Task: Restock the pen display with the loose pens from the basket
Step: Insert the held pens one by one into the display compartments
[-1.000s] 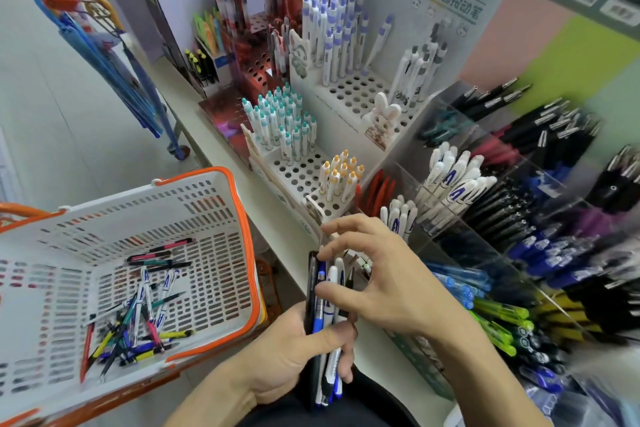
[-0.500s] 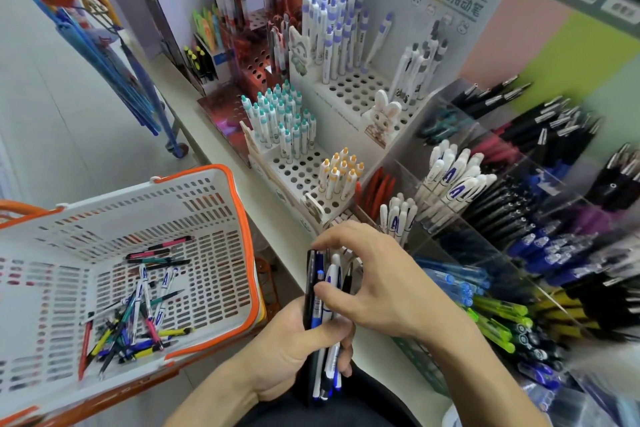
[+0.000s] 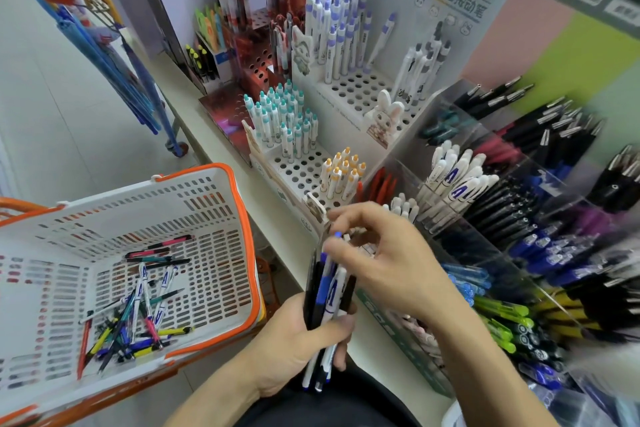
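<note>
I see left hand (image 3: 298,340) gripping pen bundle (image 3: 327,291) | right hand (image 3: 384,253) fingertips seemingly pinching one pen top | basket (image 3: 214,198) left of fingers

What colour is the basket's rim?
Orange, on a white basket; the head view shows it clearly.

**Pale shelf, packed with pen stands**

We see a pale shelf (image 3: 277,218) running past both hands. On it, above the right hand, a white peg-hole stand (image 3: 298,173); right of that hand, clear pen bins (image 3: 512,253); farther up, a red stand (image 3: 256,66).
</note>
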Motion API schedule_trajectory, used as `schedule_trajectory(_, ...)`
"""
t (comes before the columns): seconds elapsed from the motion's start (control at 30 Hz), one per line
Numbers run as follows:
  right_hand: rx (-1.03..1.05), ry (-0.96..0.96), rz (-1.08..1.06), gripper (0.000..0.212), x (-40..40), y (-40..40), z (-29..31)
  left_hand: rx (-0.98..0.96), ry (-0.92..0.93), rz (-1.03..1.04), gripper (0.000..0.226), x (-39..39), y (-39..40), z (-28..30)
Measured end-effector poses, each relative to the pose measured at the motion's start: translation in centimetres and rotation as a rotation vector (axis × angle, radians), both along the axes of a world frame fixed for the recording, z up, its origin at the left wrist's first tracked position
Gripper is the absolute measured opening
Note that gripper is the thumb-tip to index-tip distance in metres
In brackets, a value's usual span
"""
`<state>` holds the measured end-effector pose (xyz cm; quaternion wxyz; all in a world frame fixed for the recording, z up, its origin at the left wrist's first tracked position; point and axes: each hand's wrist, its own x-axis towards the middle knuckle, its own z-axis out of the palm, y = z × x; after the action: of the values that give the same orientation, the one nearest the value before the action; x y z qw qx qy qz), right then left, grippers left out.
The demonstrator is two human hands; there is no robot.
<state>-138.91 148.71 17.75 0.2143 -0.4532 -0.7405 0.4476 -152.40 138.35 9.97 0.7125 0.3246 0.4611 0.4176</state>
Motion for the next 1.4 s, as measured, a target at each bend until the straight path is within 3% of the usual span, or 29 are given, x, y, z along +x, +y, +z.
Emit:
schedule_trajectory(0.1,-0.002,0.456,-0.197,0.013,0.3,0.4,1.6,-0.041,-0.052,0.038,0.027,0.0,-0.1,0.1)
schedule_trajectory(0.2,0.193,0.605,-0.186,0.014,0.8,-0.2,1.8,-0.067,-0.119,0.106,0.033,-0.4,-0.1,0.2)
schedule_trajectory(0.37,0.371,0.429,0.103,0.013,1.6,-3.0,-1.4,-0.017,-0.294,0.109,0.067,-1.1,0.0,0.4)
schedule_trajectory(0.43,0.372,0.363,0.189,0.013,1.9,-4.1,-2.7,0.007,-0.368,0.08,0.069,-1.2,0.0,0.7)
schedule_trajectory(0.57,0.374,0.313,0.283,0.015,2.4,-5.6,-4.3,-0.202,-0.573,0.231,0.073,-1.2,0.1,0.5)
schedule_trajectory(0.73,0.274,0.161,0.42,0.011,3.1,-5.8,-3.7,-0.294,-0.373,0.326,0.035,-0.2,0.1,-0.2)
schedule_trajectory(0.87,0.325,0.156,0.206,0.007,3.3,-4.4,-3.1,-0.229,-0.288,0.192,0.034,0.1,-0.1,-0.1)
schedule_trajectory(0.97,0.346,0.086,0.033,0.01,2.7,-2.5,-3.5,-0.123,-0.258,0.033,0.014,-0.2,-0.2,0.2)
schedule_trajectory(1.13,0.166,-0.061,0.182,0.028,1.8,-0.5,-4.2,-0.058,-0.281,-0.083,0.028,-0.8,0.0,0.2)
schedule_trajectory(1.4,0.142,-0.115,0.293,0.033,0.8,0.4,-3.2,-0.065,-0.279,-0.045,0.017,-0.2,0.3,0.2)
